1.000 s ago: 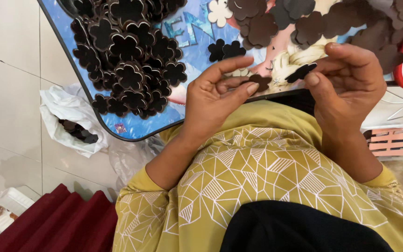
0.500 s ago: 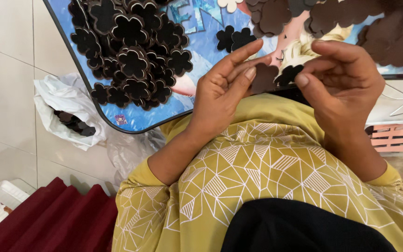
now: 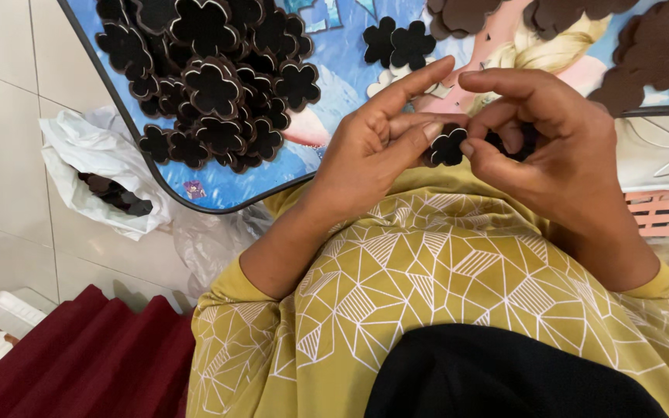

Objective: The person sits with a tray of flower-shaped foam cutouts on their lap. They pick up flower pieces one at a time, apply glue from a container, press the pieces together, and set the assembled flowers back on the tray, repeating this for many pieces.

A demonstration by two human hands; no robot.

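One black flower cutout (image 3: 447, 145) pinched between left hand (image 3: 373, 147) and right hand (image 3: 555, 139) fingertips.

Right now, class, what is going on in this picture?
A person in a yellow patterned top holds a small dark flower-shaped piece between both hands. The left hand and right hand pinch it at the fingertips, above the lap. Ahead lies a blue picture tray with a pile of similar flower pieces. A white plastic bag lies on the tiled floor.
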